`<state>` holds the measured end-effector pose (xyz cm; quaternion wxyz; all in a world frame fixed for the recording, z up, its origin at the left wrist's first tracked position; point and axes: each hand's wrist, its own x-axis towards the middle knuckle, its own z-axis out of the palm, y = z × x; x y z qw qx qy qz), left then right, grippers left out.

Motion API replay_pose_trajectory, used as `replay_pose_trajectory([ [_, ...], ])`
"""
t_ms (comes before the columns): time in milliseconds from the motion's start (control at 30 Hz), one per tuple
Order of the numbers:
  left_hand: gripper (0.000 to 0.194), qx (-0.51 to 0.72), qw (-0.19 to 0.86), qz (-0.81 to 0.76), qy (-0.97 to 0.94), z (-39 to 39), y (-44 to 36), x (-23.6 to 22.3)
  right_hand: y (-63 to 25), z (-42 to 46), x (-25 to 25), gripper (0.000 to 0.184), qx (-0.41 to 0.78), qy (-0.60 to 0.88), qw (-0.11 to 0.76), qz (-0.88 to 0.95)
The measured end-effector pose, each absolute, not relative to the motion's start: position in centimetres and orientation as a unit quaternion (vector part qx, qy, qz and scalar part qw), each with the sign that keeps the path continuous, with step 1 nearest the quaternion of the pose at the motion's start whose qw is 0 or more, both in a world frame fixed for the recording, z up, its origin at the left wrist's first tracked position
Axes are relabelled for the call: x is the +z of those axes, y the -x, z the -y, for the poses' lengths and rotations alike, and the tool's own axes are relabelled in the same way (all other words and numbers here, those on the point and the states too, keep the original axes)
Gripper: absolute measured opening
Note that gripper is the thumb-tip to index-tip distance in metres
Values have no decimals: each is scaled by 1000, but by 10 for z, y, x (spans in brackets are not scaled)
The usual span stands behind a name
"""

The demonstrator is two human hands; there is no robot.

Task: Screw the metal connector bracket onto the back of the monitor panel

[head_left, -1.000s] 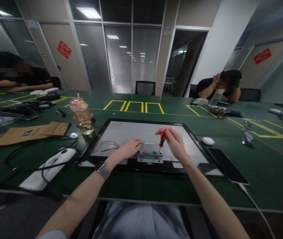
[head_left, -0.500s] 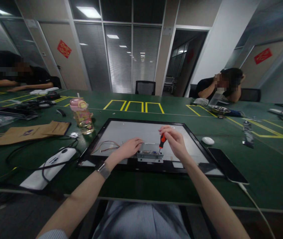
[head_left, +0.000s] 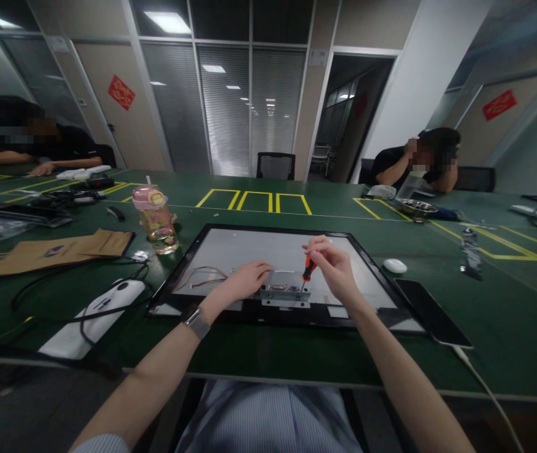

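Screwdriver (head_left: 308, 270), red and black, is gripped in the right hand (head_left: 333, 267), its shaft slanting down to the near-right part of a metal bracket (head_left: 287, 303) between the two hands; the tip is too small to make out. Just beside the bracket's left end, the left hand (head_left: 249, 278) reaches in with fingers together and lightly bent; I cannot tell whether they pinch anything. Under both hands lies a black-framed panel (head_left: 230, 244), thin wires (head_left: 206, 268) on it left of the left hand. A phone (head_left: 431, 313) lies right of the right hand, a white oval object (head_left: 395, 267) just beyond the phone.
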<state>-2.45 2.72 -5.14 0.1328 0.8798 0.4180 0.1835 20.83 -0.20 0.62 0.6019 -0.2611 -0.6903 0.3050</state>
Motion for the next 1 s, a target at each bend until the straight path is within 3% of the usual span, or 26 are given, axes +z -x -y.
replay_pose_trajectory([
  [200, 38, 176, 126, -425, -879, -26, 24, -50, -210, 3, 10, 22, 292, 283, 590, 698],
  [333, 37, 175, 132, -425, -878, -27, 24, -50, -210, 3, 11, 13, 263, 274, 595, 708],
  [533, 37, 177, 128, -425, -879, -27, 25, -50, -211, 3, 11, 18, 334, 284, 580, 687],
  [667, 37, 179, 127, -425, -878, -26, 25, -50, -213, 2, 11, 19, 315, 277, 577, 701],
  [867, 38, 179, 126, -425, -878, -27, 26, -52, -213, -1, 10, 6, 309, 270, 594, 692],
  [1000, 37, 179, 123, -421, -881, -27, 24, -51, -214, -2, 7, 15, 341, 284, 588, 676],
])
